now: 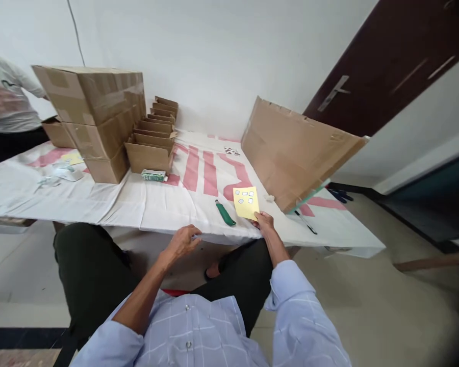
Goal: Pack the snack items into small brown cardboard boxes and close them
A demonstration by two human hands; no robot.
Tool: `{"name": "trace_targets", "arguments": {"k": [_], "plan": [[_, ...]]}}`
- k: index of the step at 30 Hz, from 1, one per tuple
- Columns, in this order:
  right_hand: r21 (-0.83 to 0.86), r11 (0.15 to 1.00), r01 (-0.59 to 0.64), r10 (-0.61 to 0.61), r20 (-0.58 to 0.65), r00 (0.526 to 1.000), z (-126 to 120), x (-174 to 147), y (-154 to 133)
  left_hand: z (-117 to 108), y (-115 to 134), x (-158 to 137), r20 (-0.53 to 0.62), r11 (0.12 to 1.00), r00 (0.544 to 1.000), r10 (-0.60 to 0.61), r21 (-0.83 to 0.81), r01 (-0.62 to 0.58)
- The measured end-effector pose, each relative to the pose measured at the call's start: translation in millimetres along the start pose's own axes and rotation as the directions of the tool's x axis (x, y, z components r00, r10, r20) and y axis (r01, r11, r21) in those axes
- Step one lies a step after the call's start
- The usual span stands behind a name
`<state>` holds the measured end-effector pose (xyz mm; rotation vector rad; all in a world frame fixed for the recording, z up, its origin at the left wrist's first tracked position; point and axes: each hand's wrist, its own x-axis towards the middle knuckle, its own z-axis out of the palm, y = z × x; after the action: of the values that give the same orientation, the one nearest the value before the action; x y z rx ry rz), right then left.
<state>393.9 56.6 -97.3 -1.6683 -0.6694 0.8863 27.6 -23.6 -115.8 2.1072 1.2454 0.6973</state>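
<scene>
My right hand (263, 221) pinches the lower right corner of a yellow sheet of paper (244, 209) just over the front of the table. Several small white shapes with dark outlines are on the sheet. My left hand (183, 241) is at the table's front edge, its fingers loosely bent and the thumb apart, with nothing visible in it. Between my hands, a green utility knife (225, 213) lies on the white tablecloth (164, 209), close to the sheet's left side.
Taped cartons (112, 107) are stacked at the left, beside a row of open cardboard boxes (150, 156). In front lies a small green box (154, 175). A large cardboard panel (294, 148) leans at the right, near a black pen (306, 223). Another person (9, 97) is far left.
</scene>
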Motion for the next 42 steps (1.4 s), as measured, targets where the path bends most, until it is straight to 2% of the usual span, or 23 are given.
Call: {"name": "trace_targets", "arguments": {"k": [3, 10, 15, 21, 27, 33, 37, 42], "plan": [[0.002, 1.0, -0.004, 0.004, -0.029, 1.0, 0, -8, 4, 2, 1, -2, 0.003, 1.0, 1.0, 0.006, -0.009, -0.006], [0.024, 0.999, 0.042, -0.042, -0.005, 0.999, 1, -24, 3, 6, 4, -2, 0.022, 0.999, 1.0, -0.004, -0.037, 0.005], [0.032, 0.996, 0.08, -0.081, 0.026, 0.996, 7, -35, 2, 11, 6, 2, 0.031, 0.972, 0.997, -0.068, -0.224, 0.073], [0.042, 0.993, 0.113, -0.117, 0.129, 0.985, 22, -62, 10, 25, 15, 16, 0.063, 0.78, 0.963, -0.261, -0.574, 0.249], [0.05, 0.991, 0.126, -0.135, 0.23, 0.964, 40, -94, 21, 28, 18, 32, 0.147, 0.581, 0.932, -0.33, -0.747, 0.324], [0.041, 0.991, 0.131, -0.137, 0.294, 0.946, 52, -123, 32, 28, 14, 60, 0.209, 0.366, 0.891, -0.404, -0.856, 0.366], [0.03, 0.992, 0.122, -0.125, 0.322, 0.939, 56, -135, 40, 32, 8, 74, 0.184, 0.288, 0.863, -0.471, -0.892, 0.347], [0.036, 0.996, 0.087, -0.094, 0.389, 0.917, 55, -143, 41, 35, -3, 73, 0.17, 0.24, 0.851, -0.497, -0.915, 0.323]]}}
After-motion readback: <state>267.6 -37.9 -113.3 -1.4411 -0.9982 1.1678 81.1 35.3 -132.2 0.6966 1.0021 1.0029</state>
